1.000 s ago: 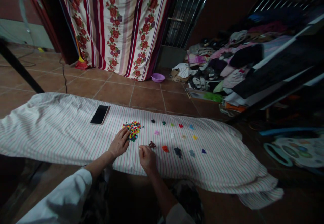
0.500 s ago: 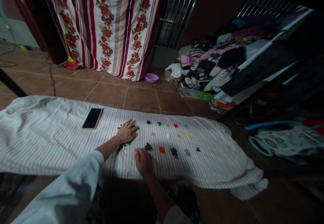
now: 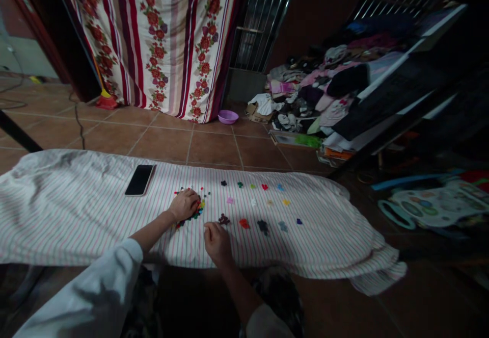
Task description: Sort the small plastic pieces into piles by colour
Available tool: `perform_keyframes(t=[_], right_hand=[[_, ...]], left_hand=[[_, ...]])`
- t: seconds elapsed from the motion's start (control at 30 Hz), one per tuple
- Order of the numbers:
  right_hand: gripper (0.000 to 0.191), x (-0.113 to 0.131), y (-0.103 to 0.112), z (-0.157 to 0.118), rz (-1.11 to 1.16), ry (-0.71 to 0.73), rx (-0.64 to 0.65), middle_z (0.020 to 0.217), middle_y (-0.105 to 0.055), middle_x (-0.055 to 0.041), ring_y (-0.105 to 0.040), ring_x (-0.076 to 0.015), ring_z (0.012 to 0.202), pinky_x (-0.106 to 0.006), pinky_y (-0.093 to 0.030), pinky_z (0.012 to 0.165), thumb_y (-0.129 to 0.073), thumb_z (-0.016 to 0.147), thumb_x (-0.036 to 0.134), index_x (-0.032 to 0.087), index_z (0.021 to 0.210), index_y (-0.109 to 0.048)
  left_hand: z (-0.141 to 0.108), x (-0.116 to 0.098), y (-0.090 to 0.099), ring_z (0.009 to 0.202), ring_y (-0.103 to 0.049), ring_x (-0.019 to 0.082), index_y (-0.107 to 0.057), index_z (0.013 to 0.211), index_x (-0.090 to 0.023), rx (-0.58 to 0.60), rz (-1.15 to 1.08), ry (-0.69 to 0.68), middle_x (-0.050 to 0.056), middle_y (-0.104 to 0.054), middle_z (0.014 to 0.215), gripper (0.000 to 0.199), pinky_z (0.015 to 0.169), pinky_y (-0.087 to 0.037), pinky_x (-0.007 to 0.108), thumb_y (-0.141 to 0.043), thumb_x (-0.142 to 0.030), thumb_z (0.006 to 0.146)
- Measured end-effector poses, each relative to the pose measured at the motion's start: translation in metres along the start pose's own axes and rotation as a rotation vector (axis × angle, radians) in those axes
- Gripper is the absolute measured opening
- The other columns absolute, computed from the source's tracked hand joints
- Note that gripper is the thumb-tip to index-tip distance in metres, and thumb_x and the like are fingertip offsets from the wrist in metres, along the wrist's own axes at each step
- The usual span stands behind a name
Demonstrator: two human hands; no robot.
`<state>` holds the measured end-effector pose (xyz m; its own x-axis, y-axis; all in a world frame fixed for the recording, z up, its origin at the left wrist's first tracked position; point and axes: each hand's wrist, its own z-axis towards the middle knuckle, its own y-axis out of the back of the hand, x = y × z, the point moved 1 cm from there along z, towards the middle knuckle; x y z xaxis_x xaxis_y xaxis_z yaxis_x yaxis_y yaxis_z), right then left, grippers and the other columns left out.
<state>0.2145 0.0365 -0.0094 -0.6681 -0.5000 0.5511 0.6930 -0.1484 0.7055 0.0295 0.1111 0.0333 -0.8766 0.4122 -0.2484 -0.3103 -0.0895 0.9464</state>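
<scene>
My left hand rests on a pile of small mixed-colour pieces, with its fingers drawn together and bent down into them. The fingertips are hidden, and the pieces are too small to name. Close by on the right, my right hand is closed in a fist on the cloth; anything inside it is out of sight. Just beyond this fist lies a dark brown cluster of pieces. Other small one-colour groups sit in rows to the right, among them an orange group, a black group and a red group.
A striped cloth covers the long, low surface under my hands. To the left lies a phone. On the tiled floor beyond are a purple basin, a broom and a heap of clothes.
My left hand has drawn its spread fingers in and shifted slightly left, uncovering coloured pieces at the right of the pile. My right fist stays in place.
</scene>
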Motion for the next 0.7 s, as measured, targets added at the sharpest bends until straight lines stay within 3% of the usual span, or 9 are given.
perform_keyframes(t=[0.1, 0.27, 0.4, 0.53, 0.7], right_hand=[[0.029, 0.001, 0.000, 0.000, 0.007, -0.008, 0.004, 0.079, -0.066, -0.0054, -0.062, -0.0170, 0.076, -0.025, -0.045, 0.070, -0.036, 0.089, 0.017, 0.020, 0.087, -0.065], [0.029, 0.003, 0.001, 0.001, 0.011, -0.019, 0.007, 0.081, -0.066, -0.0052, -0.062, -0.0166, 0.079, -0.024, -0.045, 0.074, -0.036, 0.089, 0.016, 0.020, 0.089, -0.065], [0.029, 0.002, 0.000, 0.001, 0.003, -0.013, 0.010, 0.082, -0.066, -0.0057, -0.062, -0.0166, 0.079, -0.024, -0.045, 0.074, -0.037, 0.089, 0.016, 0.019, 0.089, -0.066], [0.029, 0.001, -0.002, 0.001, -0.007, -0.014, -0.002, 0.083, -0.067, -0.0061, -0.062, -0.0164, 0.080, -0.024, -0.044, 0.076, -0.036, 0.089, 0.016, 0.018, 0.089, -0.066], [0.030, 0.000, -0.002, 0.001, -0.006, -0.008, 0.000, 0.082, -0.066, -0.0063, -0.062, -0.0161, 0.080, -0.023, -0.044, 0.076, -0.036, 0.091, 0.017, 0.018, 0.089, -0.066]], left_hand=[[-0.026, -0.004, -0.001, 0.112, -0.056, 0.022, -0.067, 0.107, -0.018, -0.039, -0.020, -0.047, 0.011, -0.065, 0.113, 0.034, 0.101, -0.046, 0.043, -0.037, -0.025, 0.092], [-0.072, -0.004, -0.012, 0.134, -0.042, 0.025, -0.058, 0.127, -0.019, -0.198, -0.004, -0.079, 0.011, -0.054, 0.138, 0.041, 0.111, -0.039, 0.048, -0.037, -0.028, 0.093], [-0.098, 0.003, -0.022, 0.142, -0.032, 0.027, -0.046, 0.139, -0.020, -0.234, 0.064, -0.011, 0.011, -0.044, 0.148, 0.048, 0.113, -0.034, 0.049, -0.039, -0.034, 0.094], [-0.104, 0.015, -0.032, 0.143, -0.030, 0.033, -0.033, 0.147, -0.013, -0.294, 0.155, 0.167, 0.020, -0.039, 0.150, 0.067, 0.112, -0.034, 0.052, -0.042, -0.049, 0.092], [-0.083, 0.027, -0.041, 0.143, -0.029, 0.033, -0.031, 0.148, -0.013, -0.268, 0.166, 0.218, 0.020, -0.037, 0.151, 0.075, 0.112, -0.033, 0.050, -0.040, -0.059, 0.090]])
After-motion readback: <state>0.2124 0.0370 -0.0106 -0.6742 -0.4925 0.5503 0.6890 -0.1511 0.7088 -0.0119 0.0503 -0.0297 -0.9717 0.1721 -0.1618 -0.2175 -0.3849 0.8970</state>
